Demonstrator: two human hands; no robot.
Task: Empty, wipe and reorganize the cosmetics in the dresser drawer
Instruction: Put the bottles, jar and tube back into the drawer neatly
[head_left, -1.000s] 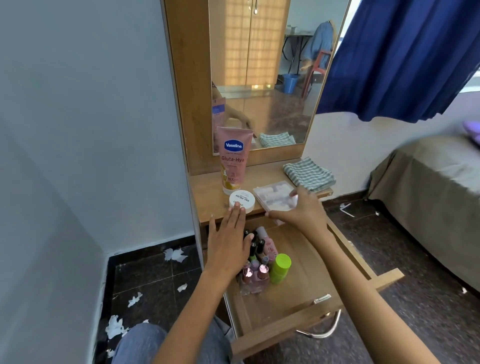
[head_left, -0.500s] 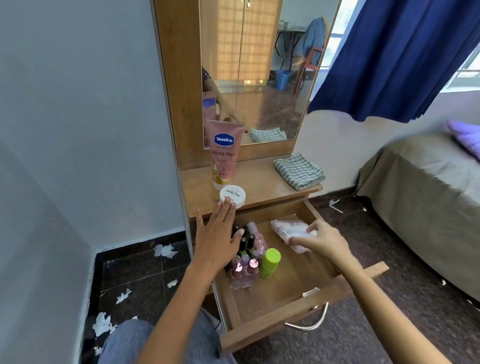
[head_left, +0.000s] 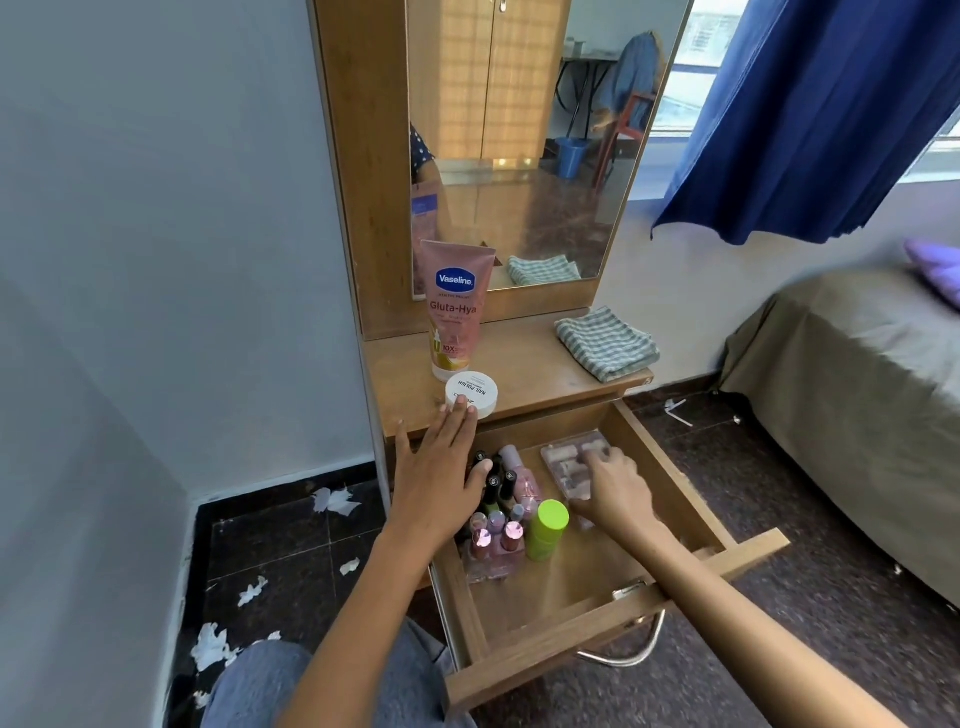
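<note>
Standing against the wall, the dresser (head_left: 519, 358) carries a mirror (head_left: 530, 145) above its top, and its drawer (head_left: 613, 618) is pulled fully out. A folded checked cloth (head_left: 605, 343) lies at the right end of the dresser top. A pink lotion tube (head_left: 456, 306) stands cap-down at the left, with a round white jar (head_left: 471, 394) just in front of it near the front edge.

Inside the drawer, a clear plastic case (head_left: 569, 462) lies flat in the rear right portion. A cluster of nail polish bottles (head_left: 498, 509) occupies the left side, upright, with a green-capped bottle (head_left: 545, 529) touching the cluster's right edge.

The left hand (head_left: 439, 483) is spread flat, fingers straight and wide; its fingertips reach the jar's near rim, while the palm hovers over the bottles. The right hand (head_left: 615, 493) rests on the case, fingers curled downward over it; whether they actually grip the case cannot be determined, as motion blur obscures the fingertips.
</note>
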